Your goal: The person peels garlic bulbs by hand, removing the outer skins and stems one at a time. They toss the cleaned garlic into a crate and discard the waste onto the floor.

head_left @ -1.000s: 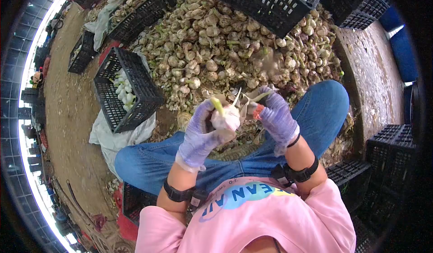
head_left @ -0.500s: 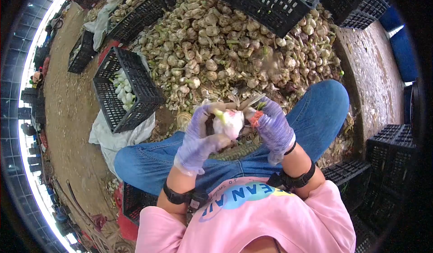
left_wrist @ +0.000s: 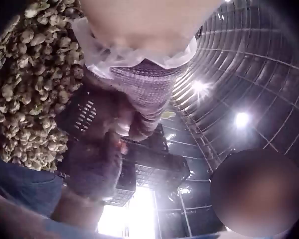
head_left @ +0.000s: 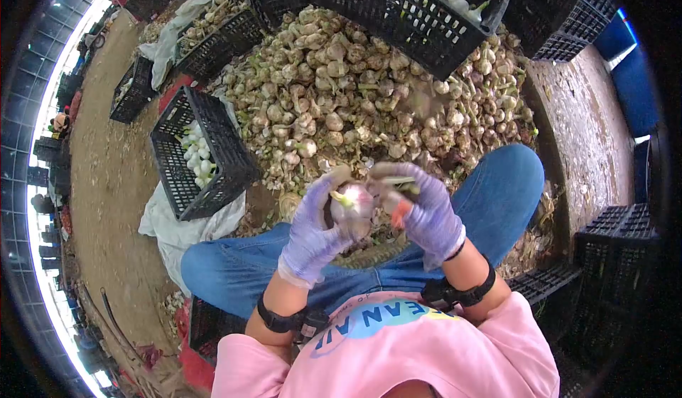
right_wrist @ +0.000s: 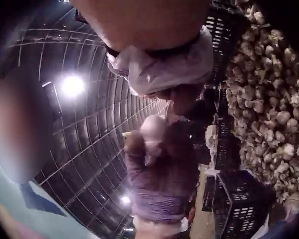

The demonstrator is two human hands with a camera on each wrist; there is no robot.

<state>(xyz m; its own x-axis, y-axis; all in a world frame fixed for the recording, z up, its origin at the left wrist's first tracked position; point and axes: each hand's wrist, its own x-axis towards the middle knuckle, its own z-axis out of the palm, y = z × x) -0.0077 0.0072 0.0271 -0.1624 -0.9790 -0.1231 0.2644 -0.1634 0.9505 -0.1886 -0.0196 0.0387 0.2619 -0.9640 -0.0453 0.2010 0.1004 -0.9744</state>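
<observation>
In the head view my left hand (head_left: 316, 224), in a purple knit glove with clear plastic at the cuff, grips a white and pink garlic bulb (head_left: 353, 203) with a short green stem. My right hand (head_left: 426, 210), gloved alike, is close at the bulb's right side. Orange wrapping (head_left: 400, 213) covers its thumb, and a pale green strip (head_left: 401, 183) shows between its curled fingers and thumb. The right wrist view shows the pale bulb (right_wrist: 153, 128) above the left hand's fingers. Motion blurs both hands, and the left wrist view mostly hides the bulb.
A large heap of unpeeled garlic (head_left: 334, 93) lies in front of the crossed legs. A black crate (head_left: 202, 153) with clean white bulbs stands at left on white cloth (head_left: 192, 217). Another crate (head_left: 426, 25) stands behind the heap. More crates (head_left: 614, 249) are stacked at right.
The loose husk that stood out between the hands is no longer seen there. Both hands came closer together, then the right drew slightly away from the bulb. The head view has tilted a little.
</observation>
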